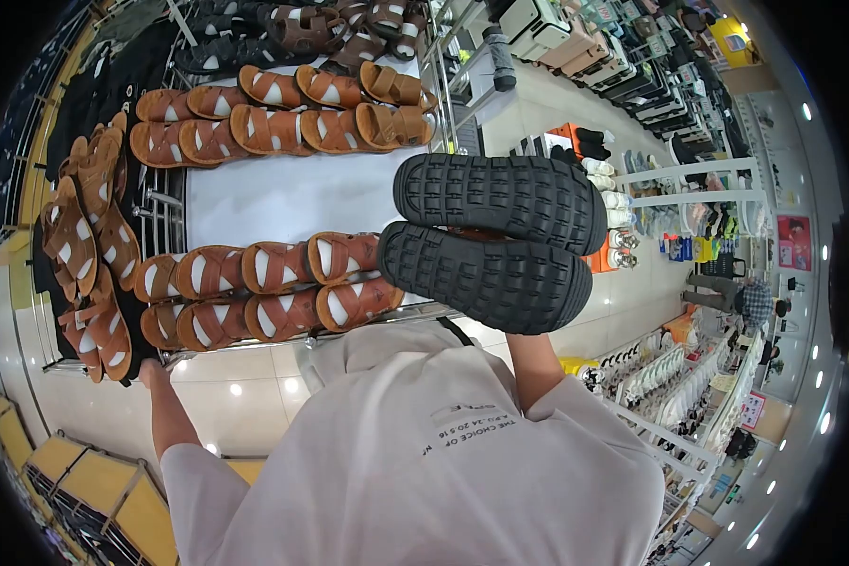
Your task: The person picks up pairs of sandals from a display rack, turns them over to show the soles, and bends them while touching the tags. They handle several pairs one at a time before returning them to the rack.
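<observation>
A pair of sandals with black treaded soles (pixel 495 241) is held up at the rack's right end, soles toward me. My right forearm reaches up behind the pair; my right hand is hidden by it. My left hand (pixel 148 371) is at the rack's lower left corner, beside brown sandals (pixel 108 330) and something black. Its fingers are hidden. Brown strappy sandals with white inserts stand in rows on the white shelf (pixel 274 203), an upper group (pixel 269 130) and a lower group (pixel 278 269).
Dark sandals (pixel 231 55) sit at the shelf's far end. A metal rail (pixel 226 357) edges the rack. Suitcases (pixel 585 57), shoe displays (pixel 618 212) and hanging goods (pixel 679 387) line the right. A person in a checked shirt (pixel 755 304) is far right. Yellow shelves (pixel 94 472) stand lower left.
</observation>
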`<state>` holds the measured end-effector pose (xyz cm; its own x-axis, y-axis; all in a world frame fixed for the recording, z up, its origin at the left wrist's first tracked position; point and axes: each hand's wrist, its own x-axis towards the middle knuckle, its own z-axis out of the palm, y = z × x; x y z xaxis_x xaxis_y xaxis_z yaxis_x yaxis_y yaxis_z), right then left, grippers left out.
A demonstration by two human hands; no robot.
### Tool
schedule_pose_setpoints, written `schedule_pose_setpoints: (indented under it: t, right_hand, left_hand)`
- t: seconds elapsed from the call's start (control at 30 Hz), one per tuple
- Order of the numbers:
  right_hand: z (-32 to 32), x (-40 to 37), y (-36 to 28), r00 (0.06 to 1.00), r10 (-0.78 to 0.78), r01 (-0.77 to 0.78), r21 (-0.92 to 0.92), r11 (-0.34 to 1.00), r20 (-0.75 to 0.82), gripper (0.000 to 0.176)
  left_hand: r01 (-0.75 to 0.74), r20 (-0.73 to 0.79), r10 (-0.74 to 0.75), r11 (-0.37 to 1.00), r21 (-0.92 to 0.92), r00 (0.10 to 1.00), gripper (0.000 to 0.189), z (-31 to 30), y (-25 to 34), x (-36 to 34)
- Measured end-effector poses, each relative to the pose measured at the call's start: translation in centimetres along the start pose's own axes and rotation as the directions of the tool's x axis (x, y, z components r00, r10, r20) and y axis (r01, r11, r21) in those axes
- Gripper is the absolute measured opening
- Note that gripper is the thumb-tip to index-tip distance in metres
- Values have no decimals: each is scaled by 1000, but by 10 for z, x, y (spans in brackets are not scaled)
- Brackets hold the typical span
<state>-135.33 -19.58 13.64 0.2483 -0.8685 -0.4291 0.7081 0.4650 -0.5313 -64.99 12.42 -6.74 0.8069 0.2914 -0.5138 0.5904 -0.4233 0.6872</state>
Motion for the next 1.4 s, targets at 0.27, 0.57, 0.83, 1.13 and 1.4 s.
schedule_pose_setpoints:
  t: [0.27, 0.57, 0.83, 1.13, 1.4]
  right_hand:
    - [-28, 24, 34, 907, -164, -6, -400, 916, -389, 46]
    - [-115, 57, 114, 914, -214, -294, -927, 233, -343, 68]
    - [-126, 59, 107, 933, -48, -314, -869, 382, -357, 63]
    - [-123, 47, 106, 924, 117, -366, -757, 542, -363, 65]
    - [-105, 40, 86, 967, 115, -250, -935, 251, -228, 63]
  left_hand:
    - [46, -51, -47, 999, -19, 998, 38, 0, 2, -4]
    - [-54, -30, 62, 974, 222, 998, 30, -1, -12, 34]
    - [25, -78, -19, 996, 88, 997, 31, 3, -17, 47]
    - [39, -65, -38, 999, 14, 997, 42, 0, -7, 16]
    - [-4, 26, -2, 976, 220, 1000, 37, 4, -24, 73]
